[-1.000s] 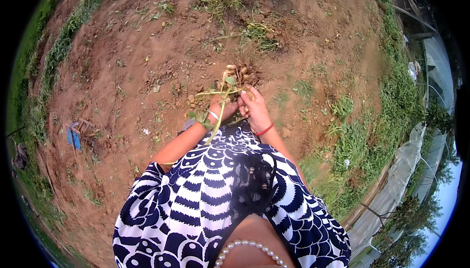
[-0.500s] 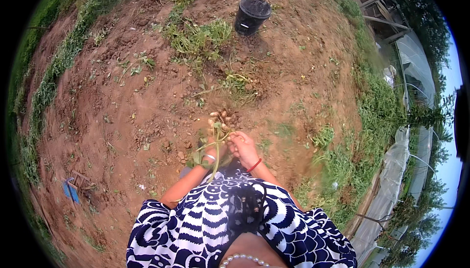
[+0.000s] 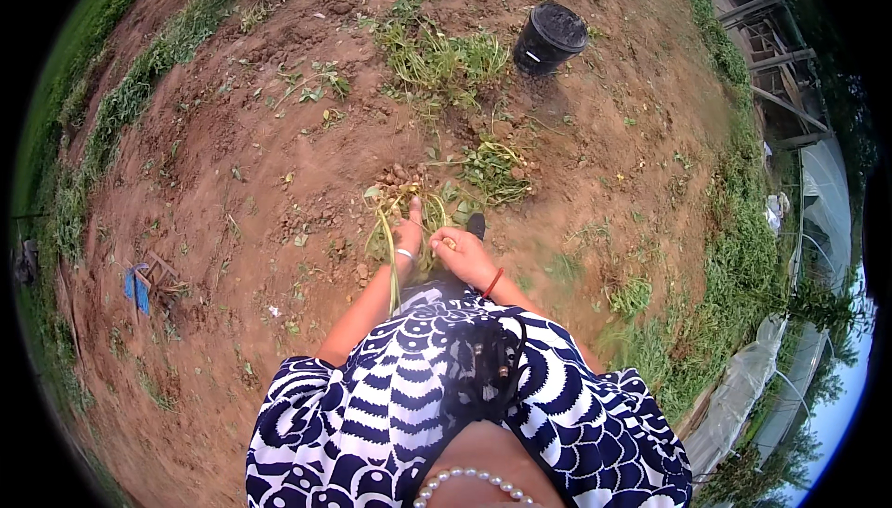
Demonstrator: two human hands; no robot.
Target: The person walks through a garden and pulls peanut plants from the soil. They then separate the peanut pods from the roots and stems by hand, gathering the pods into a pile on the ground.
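Observation:
My left hand is closed around the stems of an uprooted peanut plant, its thumb pointing away from me. Clustered pods and roots show just beyond the fingertips, and stems hang back along my left forearm. Close by on the right, my right hand is curled in a pinch, with a small pale peanut showing at the fingers. Some leafy stems pass between the two hands. Part of a dark shoe shows beyond my right hand.
A black bucket stands on the soil ahead to the right. Pulled plants lie in a heap beside it, and a smaller clump lies nearer. Far left is a small wooden stool with something blue; plastic sheeting runs along the right.
My view has shifted, so bucket and heap appear farther right. My hands have moved apart; the right has drawn away from the plant with a peanut at its fingers.

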